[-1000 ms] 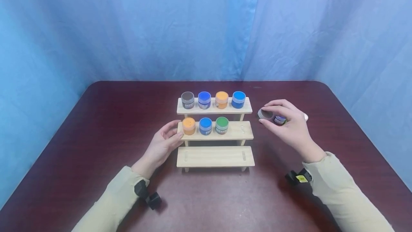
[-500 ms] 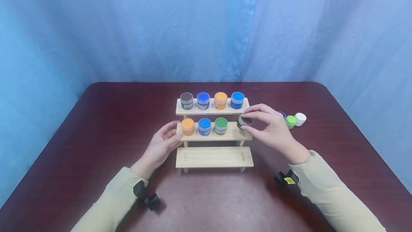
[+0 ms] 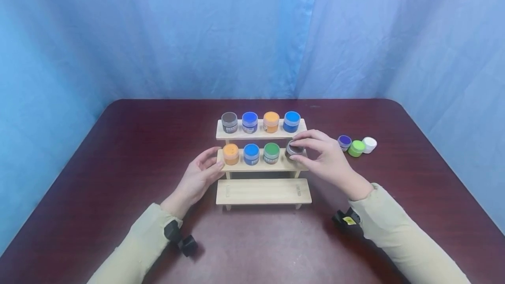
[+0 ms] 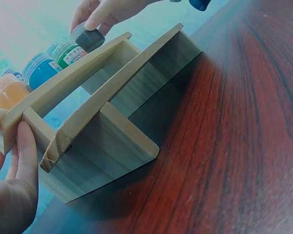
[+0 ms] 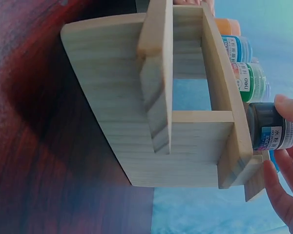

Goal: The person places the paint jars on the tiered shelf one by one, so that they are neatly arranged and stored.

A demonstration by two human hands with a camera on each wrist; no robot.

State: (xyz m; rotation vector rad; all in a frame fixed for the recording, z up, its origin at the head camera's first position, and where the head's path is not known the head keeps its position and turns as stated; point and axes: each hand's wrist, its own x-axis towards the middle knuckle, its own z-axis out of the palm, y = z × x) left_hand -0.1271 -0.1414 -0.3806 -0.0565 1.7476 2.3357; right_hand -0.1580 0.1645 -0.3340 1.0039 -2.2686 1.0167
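A three-step wooden rack (image 3: 262, 192) stands mid-table. My left hand (image 3: 197, 178) grips the left end of its middle step, thumb on top, beside an orange paint jar (image 3: 231, 154). A blue jar (image 3: 251, 155) and a green jar (image 3: 271, 153) follow in that row. At the row's right end my right hand (image 3: 329, 159) pinches a dark paint jar (image 5: 267, 127) by its lid. The right wrist view shows this jar's base right at the step's surface, upright like its neighbours. Part of the jar is hidden behind the fingers in the head view.
Along the top step stand a dark jar (image 3: 229, 122), an indigo jar (image 3: 250, 122), an orange jar (image 3: 271, 122) and a blue jar (image 3: 292, 122). On the table (image 3: 252, 249) to the right sit a purple jar (image 3: 344, 143), a lime-green jar (image 3: 357, 148) and a white jar (image 3: 369, 144).
My right hand has carried the dark jar leftward from beside the loose jars to the right end of the middle step. The left hand has stayed on the rack.
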